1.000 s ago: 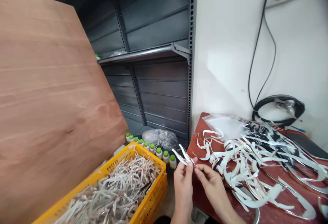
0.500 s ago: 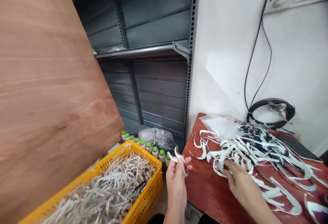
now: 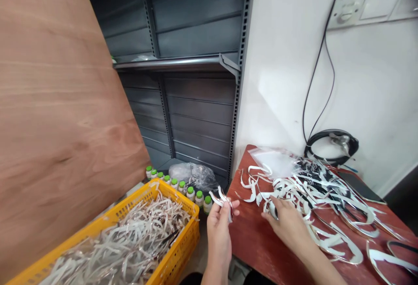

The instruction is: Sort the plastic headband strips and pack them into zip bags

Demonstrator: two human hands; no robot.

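My left hand (image 3: 218,237) is raised above the floor between the crate and the table, shut on a short curved strip (image 3: 222,200) with a white face and shiny edge. My right hand (image 3: 287,226) rests on the near side of a loose pile of similar white-and-silver strips (image 3: 313,193), its fingers touching them. Whether those fingers grip a strip is hidden. The pile lies on a red table top (image 3: 254,233). A yellow plastic crate (image 3: 130,212) to my left holds a heap of paler strips (image 3: 114,246).
A large plywood board (image 3: 65,102) leans at the left before grey metal shelving (image 3: 199,102). Several green-capped bottles (image 3: 190,193) and a plastic bag (image 3: 192,176) stand behind the crate. A clear bag (image 3: 274,163), black cable coil (image 3: 331,143) and phone (image 3: 359,187) sit by the wall.
My right hand has moved from beside my left hand rightward onto the pile. My left hand still holds the strip. The whole scene has drifted left in view.
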